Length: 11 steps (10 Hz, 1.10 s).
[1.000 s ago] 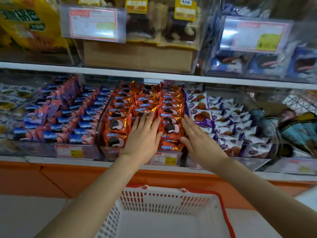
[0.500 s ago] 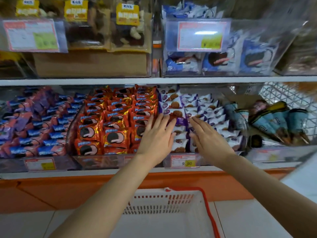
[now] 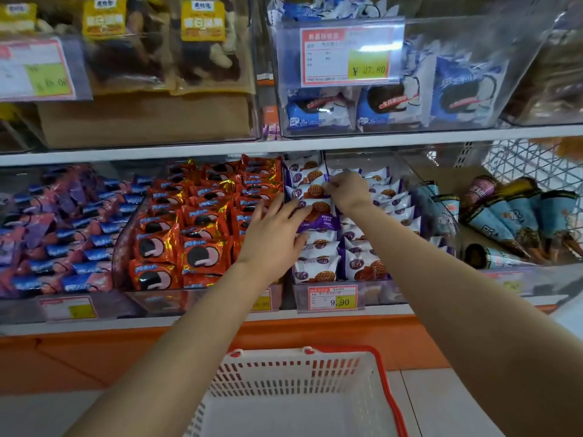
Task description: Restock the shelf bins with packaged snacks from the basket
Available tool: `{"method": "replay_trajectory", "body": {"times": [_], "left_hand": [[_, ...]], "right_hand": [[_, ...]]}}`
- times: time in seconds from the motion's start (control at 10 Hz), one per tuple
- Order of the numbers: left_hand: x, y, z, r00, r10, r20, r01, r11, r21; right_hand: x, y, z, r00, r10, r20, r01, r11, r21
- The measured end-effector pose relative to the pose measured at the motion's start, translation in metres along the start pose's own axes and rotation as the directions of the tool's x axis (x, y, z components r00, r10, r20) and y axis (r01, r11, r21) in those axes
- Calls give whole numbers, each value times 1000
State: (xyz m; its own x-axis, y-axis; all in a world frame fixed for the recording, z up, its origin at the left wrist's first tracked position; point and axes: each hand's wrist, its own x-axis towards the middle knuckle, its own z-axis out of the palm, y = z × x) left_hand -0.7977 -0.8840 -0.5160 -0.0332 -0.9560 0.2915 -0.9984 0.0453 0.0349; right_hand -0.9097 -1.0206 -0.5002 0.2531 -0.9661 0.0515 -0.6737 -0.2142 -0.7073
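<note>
Purple-and-white waffle snack packs (image 3: 318,268) fill a clear bin (image 3: 372,293) in the middle of the lower shelf. My left hand (image 3: 273,234) lies with straight fingers on the packs at the bin's left side, touching a purple pack (image 3: 321,223). My right hand (image 3: 347,189) reaches deeper into the same bin, its fingers curled and pinching a pack near the back. Below me stands the white basket (image 3: 296,373) with a red rim; the part of its inside that shows holds nothing.
Orange cookie packs (image 3: 202,234) fill the bin to the left, blue-pink packs (image 3: 72,234) the one beyond. Blue cone snacks (image 3: 511,219) lie at the right. The upper shelf (image 3: 284,145) carries blue-white packs (image 3: 391,105) and nut bags (image 3: 202,42). An orange base board runs below.
The view and both hands shifted right, from the orange cookie bin to the purple waffle bin. My right hand went from flat at the front to curled deep in the bin.
</note>
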Motion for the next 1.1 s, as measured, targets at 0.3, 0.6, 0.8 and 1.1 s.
{"method": "replay_trajectory", "body": {"times": [0.3, 0.6, 0.8, 1.1], "left_hand": [[21, 4, -1, 999, -34, -13, 33, 997, -64], [31, 5, 3, 997, -80, -23, 80, 997, 8], [28, 4, 6, 997, -73, -29, 73, 997, 4], [15, 7, 6, 997, -58, 57, 56, 998, 27]], "right_hand": [[12, 11, -3, 989, 143, -36, -143, 990, 0], [-2, 5, -2, 999, 53, 9, -53, 997, 59], [-39, 13, -5, 1000, -20, 20, 16, 983, 181], [-45, 24, 1, 996, -38, -77, 57, 967, 250]]}}
